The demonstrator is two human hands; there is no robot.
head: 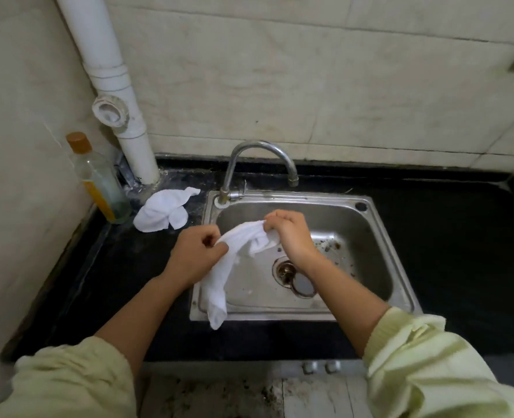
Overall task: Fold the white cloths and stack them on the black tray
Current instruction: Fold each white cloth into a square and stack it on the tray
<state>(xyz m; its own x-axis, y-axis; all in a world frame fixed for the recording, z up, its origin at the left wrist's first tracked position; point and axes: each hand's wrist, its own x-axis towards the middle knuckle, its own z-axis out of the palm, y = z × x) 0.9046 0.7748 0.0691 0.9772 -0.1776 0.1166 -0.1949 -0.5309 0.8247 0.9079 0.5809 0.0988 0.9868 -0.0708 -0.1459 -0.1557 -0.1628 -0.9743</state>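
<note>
I hold one white cloth (237, 251) above the left half of the steel sink (370, 212). My left hand (194, 257) pinches one part of it, and my right hand (289, 233) grips a bunched part a little higher and to the right. The cloth's free end hangs down past the sink's front left rim. A second white cloth (164, 211) lies crumpled on the black counter (460, 251), left of the sink. No black tray is in view.
A curved tap (258, 159) rises at the sink's back left. A clear bottle with an orange cap (99, 182) stands by the left wall, next to a white drain pipe (123, 116). The drain (287, 271) has a loose plug beside it.
</note>
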